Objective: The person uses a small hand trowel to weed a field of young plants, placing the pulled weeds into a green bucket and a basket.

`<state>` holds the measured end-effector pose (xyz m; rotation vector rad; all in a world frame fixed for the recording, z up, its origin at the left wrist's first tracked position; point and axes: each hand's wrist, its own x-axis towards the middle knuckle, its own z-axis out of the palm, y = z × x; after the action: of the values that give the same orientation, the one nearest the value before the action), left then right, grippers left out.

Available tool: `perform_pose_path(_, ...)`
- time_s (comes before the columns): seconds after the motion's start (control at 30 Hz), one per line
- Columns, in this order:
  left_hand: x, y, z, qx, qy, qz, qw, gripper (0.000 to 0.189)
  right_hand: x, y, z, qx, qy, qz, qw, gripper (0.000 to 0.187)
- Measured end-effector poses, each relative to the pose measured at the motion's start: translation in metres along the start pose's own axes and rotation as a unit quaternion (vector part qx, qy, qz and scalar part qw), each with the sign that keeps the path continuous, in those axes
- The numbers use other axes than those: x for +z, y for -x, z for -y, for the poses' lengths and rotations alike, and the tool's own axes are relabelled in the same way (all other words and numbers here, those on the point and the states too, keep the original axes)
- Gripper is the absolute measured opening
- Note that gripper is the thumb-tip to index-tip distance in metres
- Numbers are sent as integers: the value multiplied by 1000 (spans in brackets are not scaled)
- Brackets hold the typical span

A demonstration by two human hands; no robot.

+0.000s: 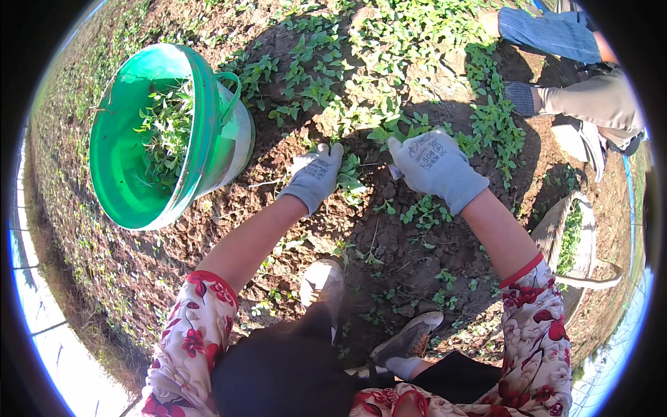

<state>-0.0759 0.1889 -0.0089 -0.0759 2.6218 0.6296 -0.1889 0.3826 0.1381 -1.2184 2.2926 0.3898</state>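
Observation:
My left hand (316,172), in a pale grey knitted glove, is low over the soil among small leafy plants (350,180), its fingertips touching or near the leaves; whether it grips any is hidden. To its right my right hand (430,161), gloved alike, is curled with the thumb against the fingers. A small piece of something greyish (396,172) shows under its palm, too little to name. Green seedlings (385,68) grow thickly beyond both hands. A green plastic bucket (208,130) lies tilted at the left, with picked greens (169,133) inside.
At the upper right are other people's legs and a gloved hand (521,99), apart from mine. A woven basket (586,250) holding greens stands at the right. My shoes (409,339) rest on the soil below my hands. A blue line (629,208) runs along the right.

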Motion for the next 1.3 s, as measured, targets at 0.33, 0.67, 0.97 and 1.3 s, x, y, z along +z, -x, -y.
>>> perform_pose_path(0.33,1,-1,3,14,-62,27,998,66,6,13,0,-141,152,-50,977,25)
perform_pose_path(0.67,0,-13,-5,-88,-2,60,994,68,-22,-54,14,-169,12,-43,985,17)
perform_pose_path(0.97,-27,-12,-14,-79,-50,20,995,29,-14,-75,-19,-164,-80,-54,982,14)
perform_pose_path(1.3,-40,-19,-8,-64,-100,40,992,28,-21,-49,-13,-93,-80,6,992,21)
